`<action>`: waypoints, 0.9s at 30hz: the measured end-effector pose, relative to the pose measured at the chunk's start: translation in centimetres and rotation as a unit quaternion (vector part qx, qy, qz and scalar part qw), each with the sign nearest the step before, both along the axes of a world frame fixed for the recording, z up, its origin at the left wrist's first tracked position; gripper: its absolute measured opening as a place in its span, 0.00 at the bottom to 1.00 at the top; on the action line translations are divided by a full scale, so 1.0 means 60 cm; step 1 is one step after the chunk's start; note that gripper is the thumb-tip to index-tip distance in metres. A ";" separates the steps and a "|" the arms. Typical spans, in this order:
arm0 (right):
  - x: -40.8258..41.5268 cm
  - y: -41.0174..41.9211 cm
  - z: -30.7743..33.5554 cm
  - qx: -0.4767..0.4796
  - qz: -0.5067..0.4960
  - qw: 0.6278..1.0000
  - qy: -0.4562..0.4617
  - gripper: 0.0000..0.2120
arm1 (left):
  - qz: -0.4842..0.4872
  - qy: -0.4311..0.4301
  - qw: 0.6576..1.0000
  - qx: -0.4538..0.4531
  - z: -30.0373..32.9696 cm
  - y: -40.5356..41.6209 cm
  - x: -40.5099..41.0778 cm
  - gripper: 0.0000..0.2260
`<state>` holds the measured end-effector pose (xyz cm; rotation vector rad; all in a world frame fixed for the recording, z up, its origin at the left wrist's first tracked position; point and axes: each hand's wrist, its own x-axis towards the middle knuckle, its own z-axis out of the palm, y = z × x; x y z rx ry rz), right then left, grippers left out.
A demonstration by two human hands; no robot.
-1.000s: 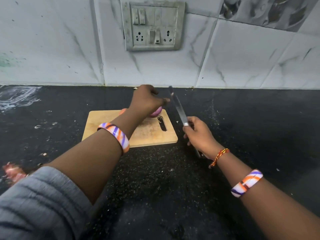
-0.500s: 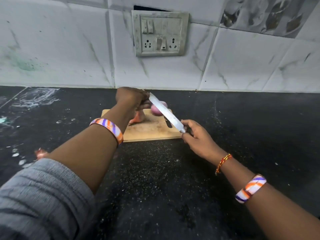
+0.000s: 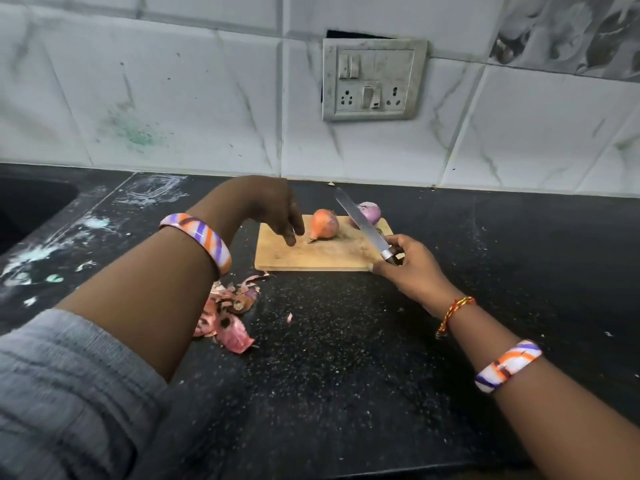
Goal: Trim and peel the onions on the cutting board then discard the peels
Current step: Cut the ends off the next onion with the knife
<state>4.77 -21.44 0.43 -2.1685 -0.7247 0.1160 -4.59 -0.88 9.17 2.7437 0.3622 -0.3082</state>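
The left hand [image 3: 277, 216] hung loose and empty, its fingers [image 3: 290, 237] just beside the unpeeled onion [image 3: 323, 225]; the right hand [image 3: 407, 265] gripped the knife [image 3: 363, 225]. Round and papery, the onion looked likely to roll, so it seemed best held across its middle.

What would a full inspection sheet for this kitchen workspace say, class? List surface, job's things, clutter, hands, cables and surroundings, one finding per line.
Surface: black speckled countertop, with white smears at its left.
Job's things: wooden cutting board carrying an unpeeled onion and a purple peeled onion; knife raised over the board.
Clutter: onion peels heaped on the counter near the board's left corner.
Hands: left hand hangs over the board, fingers relaxed, holding nothing; right hand grips the knife handle.
Cables: nothing seen.
Surroundings: tiled wall with a switch and socket plate; sink edge at far left.
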 end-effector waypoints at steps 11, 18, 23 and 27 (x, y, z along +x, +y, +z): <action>0.051 -0.050 0.033 0.157 -0.224 0.946 0.171 0.05 | -0.082 -0.082 0.990 -0.084 -0.032 -0.062 0.055 0.18; 0.134 -0.075 0.042 0.140 -0.191 0.936 0.260 0.07 | -0.056 -0.152 0.984 -0.073 -0.081 -0.134 0.149 0.26; 0.199 -0.046 0.033 0.122 -0.152 0.967 0.164 0.03 | -0.063 -0.089 0.992 -0.063 -0.115 -0.142 0.209 0.24; 0.244 -0.012 0.009 -0.031 -0.075 0.994 0.077 0.09 | -0.062 -0.102 0.991 -0.065 -0.137 -0.150 0.231 0.19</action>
